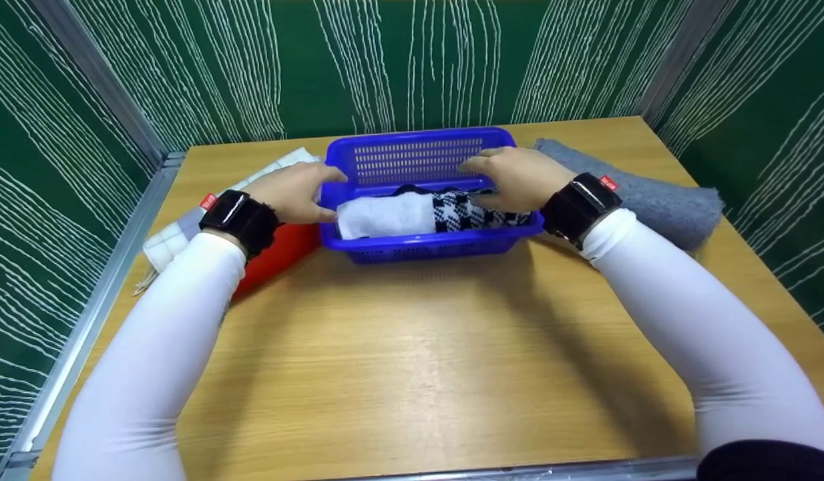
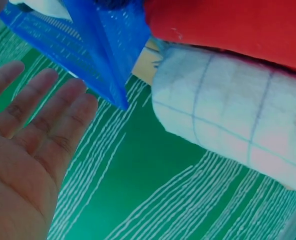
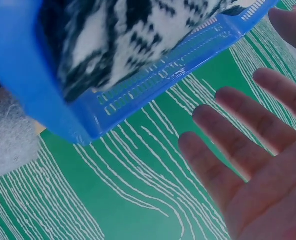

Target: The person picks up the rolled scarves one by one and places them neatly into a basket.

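A blue plastic basket (image 1: 425,242) stands on the table in the head view, with a rolled cloth (image 1: 388,215) inside, part plain white and part black-and-white houndstooth. At the basket's left end is my left hand (image 1: 298,192), its fingers reaching over the rim. My right hand (image 1: 519,177) hovers above the right end, over the houndstooth part. Both wrist views show fairly straight fingers with nothing in the palms: the left palm (image 2: 22,170) near the basket wall (image 2: 100,55), the right palm (image 3: 268,185) below the basket rim (image 3: 82,125). Some dark cloth lies behind the roll.
Left of the basket lie a red rolled cloth (image 1: 278,257) and a white checked roll (image 1: 168,244), partly hidden by my left arm. A grey woolly roll (image 1: 659,200) lies to the right. Green walls (image 1: 398,67) with white streaks enclose the wooden table (image 1: 412,374).
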{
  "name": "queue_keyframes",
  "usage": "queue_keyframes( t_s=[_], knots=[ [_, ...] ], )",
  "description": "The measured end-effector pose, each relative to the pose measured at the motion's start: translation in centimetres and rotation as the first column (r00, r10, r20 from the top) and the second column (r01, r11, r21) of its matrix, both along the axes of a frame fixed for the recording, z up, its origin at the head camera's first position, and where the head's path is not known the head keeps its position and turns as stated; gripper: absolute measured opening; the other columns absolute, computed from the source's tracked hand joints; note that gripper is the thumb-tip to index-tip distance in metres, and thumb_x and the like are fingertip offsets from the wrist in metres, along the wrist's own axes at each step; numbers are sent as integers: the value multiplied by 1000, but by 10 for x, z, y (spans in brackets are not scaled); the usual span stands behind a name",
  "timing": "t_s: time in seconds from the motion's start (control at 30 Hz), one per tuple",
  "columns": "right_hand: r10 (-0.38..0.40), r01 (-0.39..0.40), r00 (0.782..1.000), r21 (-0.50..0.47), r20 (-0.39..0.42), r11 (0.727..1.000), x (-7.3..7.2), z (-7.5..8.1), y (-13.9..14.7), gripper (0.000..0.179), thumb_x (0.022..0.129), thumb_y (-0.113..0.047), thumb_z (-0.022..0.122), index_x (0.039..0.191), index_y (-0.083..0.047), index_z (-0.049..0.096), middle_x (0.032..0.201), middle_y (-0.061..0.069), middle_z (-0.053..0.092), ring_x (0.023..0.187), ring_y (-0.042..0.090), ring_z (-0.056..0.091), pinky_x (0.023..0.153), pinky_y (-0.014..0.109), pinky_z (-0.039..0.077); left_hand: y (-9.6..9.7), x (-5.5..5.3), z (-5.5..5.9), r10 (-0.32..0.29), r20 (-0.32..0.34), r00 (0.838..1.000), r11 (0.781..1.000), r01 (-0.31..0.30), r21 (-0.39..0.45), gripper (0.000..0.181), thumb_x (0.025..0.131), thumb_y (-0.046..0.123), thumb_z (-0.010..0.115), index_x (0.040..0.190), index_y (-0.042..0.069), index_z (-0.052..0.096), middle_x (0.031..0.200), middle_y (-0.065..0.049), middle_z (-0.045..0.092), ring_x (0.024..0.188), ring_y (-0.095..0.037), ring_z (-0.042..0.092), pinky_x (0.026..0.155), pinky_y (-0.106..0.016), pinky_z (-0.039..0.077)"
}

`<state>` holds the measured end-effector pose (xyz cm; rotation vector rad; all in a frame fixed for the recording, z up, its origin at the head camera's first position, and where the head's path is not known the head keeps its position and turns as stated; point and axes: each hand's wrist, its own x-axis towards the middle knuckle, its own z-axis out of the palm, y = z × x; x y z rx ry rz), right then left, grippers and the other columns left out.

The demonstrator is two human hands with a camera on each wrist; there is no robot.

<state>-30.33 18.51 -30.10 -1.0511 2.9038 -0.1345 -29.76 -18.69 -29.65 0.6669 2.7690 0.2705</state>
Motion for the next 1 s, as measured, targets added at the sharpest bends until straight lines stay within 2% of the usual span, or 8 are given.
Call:
queue_keyframes(
  t_s=[0.17, 0.4, 0.67, 0.8, 1.0],
  knots=[
    [0, 0, 1000, -4, -9, 1000, 3, -1, -8, 62, 100, -30, 77, 154, -4, 58, 153, 24, 62, 141, 47, 59, 118, 64, 48, -8, 4, -1, 4, 0, 1000, 999, -4, 33, 69, 99, 26, 79, 159, 6, 52, 161, -19, 55, 149, -40, 52, 127, -62, 38],
    [15, -15, 999, -16, -34, 1000, 6, -1, -17, 63, 101, -37, 76, 154, -8, 59, 154, 22, 61, 144, 46, 56, 120, 64, 45, -21, 5, -1, -16, -48, 999, 999, 17, 36, 66, 97, 25, 78, 155, 2, 55, 156, -22, 59, 147, -42, 53, 126, -61, 39],
    [32, -34, 998, -30, -48, 999, 10, -3, -29, 66, 100, -43, 78, 153, -8, 61, 152, 20, 64, 141, 43, 60, 118, 61, 49, -34, 11, 1, 26, -7, 1000, 999, -26, 37, 64, 97, 23, 77, 154, 3, 55, 150, -26, 61, 139, -44, 57, 121, -65, 43],
    [38, -39, 998, -27, -45, 999, 13, -3, -36, 67, 99, -44, 78, 154, -9, 60, 153, 19, 63, 142, 43, 60, 118, 61, 49, -40, 12, -2, 53, 16, 998, 998, -53, 27, 65, 97, 25, 77, 155, 5, 54, 150, -25, 61, 137, -44, 57, 118, -66, 45],
    [64, -66, 997, -38, -49, 997, 15, -6, -44, 68, 99, -46, 78, 154, -10, 60, 152, 18, 64, 141, 41, 61, 117, 60, 50, -50, 17, -6, 62, 24, 998, 997, -63, 37, 65, 95, 23, 78, 153, 2, 55, 147, -26, 62, 133, -44, 59, 114, -65, 47]
  ],
)
